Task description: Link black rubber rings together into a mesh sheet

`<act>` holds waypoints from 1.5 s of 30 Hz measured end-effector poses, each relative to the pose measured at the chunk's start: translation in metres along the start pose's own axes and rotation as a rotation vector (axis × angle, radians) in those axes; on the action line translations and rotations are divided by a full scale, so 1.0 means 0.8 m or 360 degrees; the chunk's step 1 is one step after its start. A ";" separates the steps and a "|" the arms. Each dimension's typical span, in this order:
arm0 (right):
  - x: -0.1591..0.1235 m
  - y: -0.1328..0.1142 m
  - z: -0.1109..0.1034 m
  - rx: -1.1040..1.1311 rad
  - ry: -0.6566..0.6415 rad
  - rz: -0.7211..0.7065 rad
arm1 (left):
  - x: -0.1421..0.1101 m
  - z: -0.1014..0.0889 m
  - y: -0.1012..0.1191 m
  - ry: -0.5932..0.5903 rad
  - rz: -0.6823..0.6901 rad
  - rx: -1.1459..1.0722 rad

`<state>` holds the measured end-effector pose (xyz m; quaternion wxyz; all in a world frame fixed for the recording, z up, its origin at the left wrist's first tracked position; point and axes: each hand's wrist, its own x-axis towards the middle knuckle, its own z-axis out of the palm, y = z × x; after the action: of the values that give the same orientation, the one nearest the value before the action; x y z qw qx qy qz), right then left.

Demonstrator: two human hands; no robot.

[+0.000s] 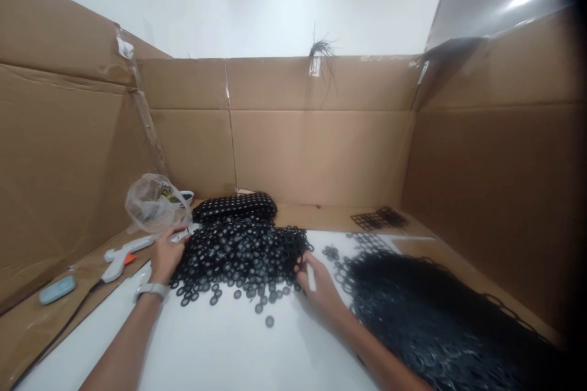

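Observation:
A heap of small black rings (238,250) is spread over the white board (238,354), with several loose ones along its near edge. At the left edge of the heap is my left hand (166,256), a grey watch on its wrist. Its index finger and thumb reach forward, apart, and no held thing shows between them. My right hand (321,287) is closed around a short white pen-like stick (311,277) at the heap's right edge. Its fingertips are beside black rings there, and whether they pinch one is hidden.
A black polka-dot pouch (236,204) lies behind the heap. On the left are a clear plastic bag (153,201), a white glue gun (117,263) with its cord, and a light blue case (57,289). A large black mesh (440,317) covers the right side. Cardboard walls (316,146) surround the board.

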<state>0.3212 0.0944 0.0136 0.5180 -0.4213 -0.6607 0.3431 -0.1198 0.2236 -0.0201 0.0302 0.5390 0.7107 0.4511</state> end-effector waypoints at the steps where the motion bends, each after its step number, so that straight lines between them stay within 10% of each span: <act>1: 0.000 0.000 0.000 0.0005 -0.0007 0.0006 | 0.000 0.000 0.000 -0.0003 -0.0001 0.0000; 45: -0.001 -0.002 0.001 0.0026 -0.0022 0.0060 | -0.008 -0.002 0.022 -0.0013 0.0188 -0.0284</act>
<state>0.3203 0.0926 0.0147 0.5104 -0.4270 -0.6534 0.3610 -0.1051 0.2179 -0.0103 0.0544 0.5770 0.6345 0.5113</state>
